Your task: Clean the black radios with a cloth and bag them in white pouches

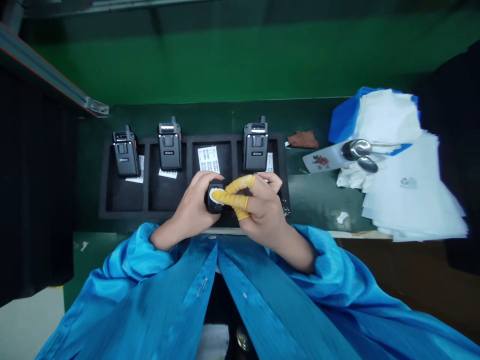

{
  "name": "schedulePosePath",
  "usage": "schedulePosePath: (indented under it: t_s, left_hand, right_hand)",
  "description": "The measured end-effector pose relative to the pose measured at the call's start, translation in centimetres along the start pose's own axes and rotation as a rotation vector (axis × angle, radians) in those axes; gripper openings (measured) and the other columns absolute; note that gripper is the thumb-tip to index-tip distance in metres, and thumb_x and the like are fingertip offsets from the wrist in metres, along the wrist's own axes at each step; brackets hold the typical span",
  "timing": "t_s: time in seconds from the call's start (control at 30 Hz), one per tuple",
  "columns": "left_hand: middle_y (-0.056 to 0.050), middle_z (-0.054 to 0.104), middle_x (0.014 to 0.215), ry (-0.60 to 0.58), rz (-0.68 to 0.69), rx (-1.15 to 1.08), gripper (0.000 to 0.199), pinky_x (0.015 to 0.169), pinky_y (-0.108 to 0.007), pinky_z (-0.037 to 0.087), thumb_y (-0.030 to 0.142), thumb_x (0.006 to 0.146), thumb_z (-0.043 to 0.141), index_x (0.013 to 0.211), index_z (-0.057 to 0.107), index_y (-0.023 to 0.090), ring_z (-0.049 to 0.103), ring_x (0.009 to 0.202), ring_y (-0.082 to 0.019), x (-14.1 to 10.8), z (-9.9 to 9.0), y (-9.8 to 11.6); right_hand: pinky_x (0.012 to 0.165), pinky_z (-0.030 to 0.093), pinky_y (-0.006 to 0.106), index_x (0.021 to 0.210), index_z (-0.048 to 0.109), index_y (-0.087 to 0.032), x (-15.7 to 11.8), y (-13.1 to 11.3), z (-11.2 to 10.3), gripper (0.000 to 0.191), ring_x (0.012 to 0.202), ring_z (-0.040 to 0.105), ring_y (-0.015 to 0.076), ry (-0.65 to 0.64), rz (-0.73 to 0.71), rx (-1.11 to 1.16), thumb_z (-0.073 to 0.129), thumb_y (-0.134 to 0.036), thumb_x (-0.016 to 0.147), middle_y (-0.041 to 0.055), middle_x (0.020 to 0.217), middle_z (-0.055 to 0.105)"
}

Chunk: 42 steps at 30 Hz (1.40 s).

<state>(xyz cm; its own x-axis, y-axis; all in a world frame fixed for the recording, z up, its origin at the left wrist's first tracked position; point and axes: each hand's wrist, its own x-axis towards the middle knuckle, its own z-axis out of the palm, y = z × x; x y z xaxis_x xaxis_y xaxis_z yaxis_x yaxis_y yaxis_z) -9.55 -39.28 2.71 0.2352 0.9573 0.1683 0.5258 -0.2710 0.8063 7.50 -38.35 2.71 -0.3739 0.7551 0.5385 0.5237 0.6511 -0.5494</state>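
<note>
At the far left, the first radio [125, 157] leans over the back edge of the tray [129, 215], partly covering a label [140, 172] in the leftmost compartment. The second radio [170, 150] lies likewise over the next one, with just a strip of its label [168, 174] showing. The left hand [193, 205] is closed around a black device [215, 204], held end-on in front of the third compartment, so its faces and length cannot be made out. Behind it lies a printed sheet [208, 159], its text too small to read. The right hand [264, 205], with yellow-covered fingers [234, 200], meets the left at the device and touches a white disc [216, 196] on its end, partly hiding it; whether those fingers pinch anything is unclear. Beyond it, the third radio [256, 147] overlaps the fourth compartment's back edge. Further right are a brown cloth [303, 139], a rose-printed card [322, 159] partly under shiny metal pieces [356, 149], a blue bin [343, 120] and overlapping white sheets [412, 185], whose faint mark is illegible.
</note>
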Motion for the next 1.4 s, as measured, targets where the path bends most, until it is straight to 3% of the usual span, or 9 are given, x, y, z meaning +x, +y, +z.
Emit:
schedulePosePath:
  t_s: [0.2,0.43,0.6,0.7,0.83,0.97,1.07,1.23,1.4]
  left_hand:
    - [-0.004,0.056,0.111,-0.008,-0.048,0.038,0.057,0.093,-0.038,0.049,-0.001,0.057,0.055,0.109,0.049,0.022,0.058,0.107,-0.022,0.2,0.0,0.4]
    - [-0.006,0.058,0.115,-0.044,-0.112,0.081,0.058,0.097,-0.039,0.048,0.002,0.059,0.057,0.114,0.051,0.021,0.058,0.11,-0.023,1.0,-0.3,1.1]
    - [-0.019,0.053,0.134,-0.008,-0.317,0.341,0.083,0.104,-0.045,0.043,0.034,0.068,0.075,0.139,0.039,0.01,0.052,0.124,-0.034,5.6,-1.2,0.0]
    - [-0.024,0.049,0.137,0.0,-0.408,0.575,0.09,0.103,-0.047,0.042,0.045,0.077,0.069,0.146,0.028,0.004,0.049,0.127,-0.039,9.2,-1.2,-0.6]
    - [-0.025,0.046,0.138,-0.088,-0.538,0.83,0.082,0.091,-0.048,0.049,0.049,0.085,0.057,0.149,0.025,0.009,0.057,0.115,-0.042,11.7,-0.4,0.5]
    - [-0.025,0.04,0.143,-0.111,-0.34,0.977,0.073,0.091,-0.05,0.047,0.046,0.084,0.062,0.144,0.037,0.013,0.053,0.117,-0.044,11.7,1.6,2.4]
    - [-0.023,0.052,0.127,-0.088,-0.165,0.862,0.079,0.084,-0.047,0.05,0.045,0.08,0.069,0.145,0.036,0.015,0.06,0.106,-0.041,11.6,4.6,3.2]
    - [-0.028,0.043,0.135,-0.105,-0.207,0.675,0.088,0.072,-0.046,0.054,0.044,0.078,0.072,0.15,0.028,0.018,0.068,0.09,-0.039,13.1,9.0,2.8]
    - [-0.027,0.045,0.136,-0.1,-0.224,0.474,0.091,0.082,-0.048,0.052,0.03,0.078,0.068,0.152,0.018,0.011,0.066,0.101,-0.037,13.7,8.1,1.8]
  right_hand:
    - [0.083,0.034,0.036,0.092,0.073,-0.032,-1.1,1.8,-1.2,0.03,0.08,0.061,0.0103,0.055,0.133,0.023,0.057,-0.008,0.083,-0.0041,0.085,0.067]
    - [0.077,0.035,0.038,0.086,0.075,-0.028,-4.5,7.5,-2.3,0.02,0.078,0.062,0.0161,0.21,0.316,-0.26,0.058,-0.02,0.081,0.0017,0.083,0.068]
    - [0.074,0.036,0.036,0.084,0.075,-0.025,-6.8,9.8,-1.1,0.022,0.076,0.061,0.015,0.302,0.303,-0.331,0.055,-0.016,0.081,0.0021,0.081,0.068]
    - [0.077,0.036,0.036,0.086,0.075,-0.027,-7.2,10.0,-0.5,0.026,0.078,0.06,0.0148,0.325,0.303,-0.347,0.053,-0.014,0.081,0.0016,0.082,0.068]
    - [0.078,0.035,0.036,0.087,0.075,-0.026,-7.3,9.9,-0.2,0.028,0.079,0.06,0.0143,0.35,0.269,-0.338,0.051,-0.011,0.081,0.0014,0.083,0.067]
    - [0.078,0.035,0.036,0.089,0.075,-0.026,-7.3,10.0,0.0,0.028,0.079,0.059,0.0143,0.373,0.258,-0.315,0.052,-0.011,0.081,0.0015,0.084,0.066]
    - [0.077,0.036,0.035,0.091,0.074,-0.028,-7.4,10.1,-0.1,0.029,0.079,0.058,0.0146,0.371,0.238,-0.313,0.052,-0.011,0.081,0.0012,0.084,0.065]
    - [0.074,0.036,0.035,0.09,0.074,-0.027,-7.5,10.2,-0.4,0.028,0.074,0.057,0.0151,0.384,0.186,-0.308,0.054,-0.011,0.079,0.0012,0.08,0.064]
    - [0.073,0.039,0.035,0.094,0.075,-0.027,-7.4,10.3,-0.6,0.03,0.074,0.056,0.0158,0.416,0.159,-0.273,0.055,-0.01,0.078,0.002,0.08,0.063]
